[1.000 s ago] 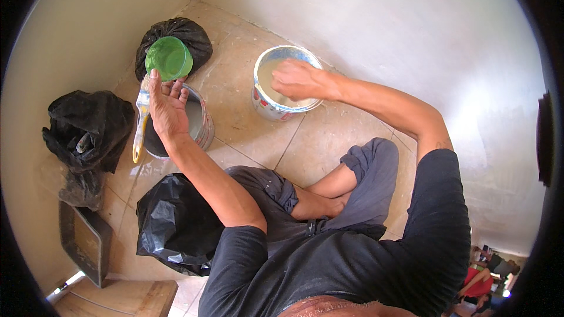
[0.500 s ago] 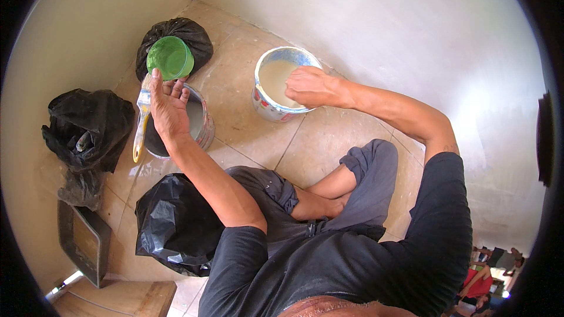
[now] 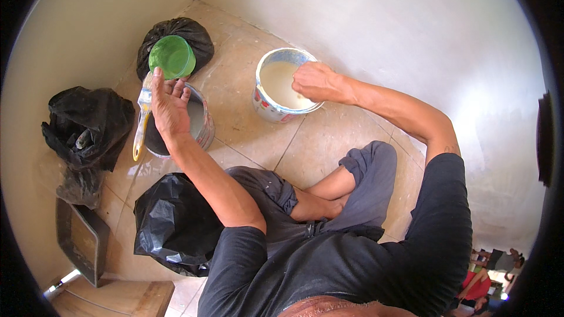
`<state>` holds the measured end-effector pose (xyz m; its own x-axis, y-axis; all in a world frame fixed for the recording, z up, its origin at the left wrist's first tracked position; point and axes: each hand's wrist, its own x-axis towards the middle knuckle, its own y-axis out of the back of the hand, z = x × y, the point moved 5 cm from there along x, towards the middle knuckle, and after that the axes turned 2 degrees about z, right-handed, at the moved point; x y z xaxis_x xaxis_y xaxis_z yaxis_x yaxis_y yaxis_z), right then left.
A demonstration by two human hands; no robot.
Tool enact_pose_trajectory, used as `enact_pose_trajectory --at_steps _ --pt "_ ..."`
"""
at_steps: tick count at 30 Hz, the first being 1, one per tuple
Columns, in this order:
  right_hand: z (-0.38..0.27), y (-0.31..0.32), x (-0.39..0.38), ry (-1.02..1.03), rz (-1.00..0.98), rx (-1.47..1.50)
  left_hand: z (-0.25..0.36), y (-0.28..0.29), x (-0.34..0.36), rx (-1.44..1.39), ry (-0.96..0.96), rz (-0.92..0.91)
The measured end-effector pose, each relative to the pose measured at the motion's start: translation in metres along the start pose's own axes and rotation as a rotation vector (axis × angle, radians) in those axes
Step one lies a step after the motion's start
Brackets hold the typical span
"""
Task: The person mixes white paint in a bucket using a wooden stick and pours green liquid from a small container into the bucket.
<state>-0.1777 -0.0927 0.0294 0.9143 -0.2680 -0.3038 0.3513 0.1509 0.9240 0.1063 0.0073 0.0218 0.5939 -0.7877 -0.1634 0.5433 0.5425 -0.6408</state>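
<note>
My left hand (image 3: 169, 108) holds a green plastic cup (image 3: 172, 57), its thumb at the rim and the other fingers curled under it. The cup is tilted so its inside shows. Right beside this hand is a paintbrush (image 3: 142, 120) with a yellow handle and pale bristles. Below the hand stands a bucket (image 3: 207, 126) with grey-white liquid, partly hidden by the wrist. My right hand (image 3: 318, 82) is closed over the right side of a white paint bucket (image 3: 276, 115) of cream-coloured liquid (image 3: 279, 82). Whatever its fingers grip is hidden.
Black plastic bags (image 3: 88, 126) lie along the left wall, with another (image 3: 202, 38) behind the cup and one (image 3: 173, 220) by my left knee. A dark tray (image 3: 82, 240) leans near a wooden board (image 3: 117, 298). Walls meet behind the buckets; people (image 3: 479, 285) are at lower right.
My right hand has shifted slightly right and up over the bucket, uncovering more of the liquid. My left hand and the green cup have hardly moved.
</note>
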Motion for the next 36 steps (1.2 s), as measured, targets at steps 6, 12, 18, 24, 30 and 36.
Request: enact_pose_trajectory --at_steps 6,12,18,24,30,36 --pt "0.008 0.017 0.024 0.108 0.318 0.051 -0.008 -0.006 0.003 -0.021 0.021 -0.013" --pt "0.049 -0.005 0.02 -0.129 0.215 -0.055 0.0 -0.004 -0.001 -0.007 0.008 -0.004" --pt "-0.01 0.014 0.0 0.074 0.095 0.059 -0.006 0.001 0.004 -0.012 0.012 -0.017" --pt "0.021 0.016 0.043 -0.047 0.195 0.043 -0.006 -0.011 -0.003 0.015 0.028 0.015" --pt "0.028 -0.01 0.005 -0.104 0.136 -0.04 -0.002 -0.005 -0.002 -0.002 0.025 -0.02" --pt "-0.01 0.023 0.014 0.093 0.193 0.048 -0.008 -0.004 0.003 0.004 0.028 -0.021"
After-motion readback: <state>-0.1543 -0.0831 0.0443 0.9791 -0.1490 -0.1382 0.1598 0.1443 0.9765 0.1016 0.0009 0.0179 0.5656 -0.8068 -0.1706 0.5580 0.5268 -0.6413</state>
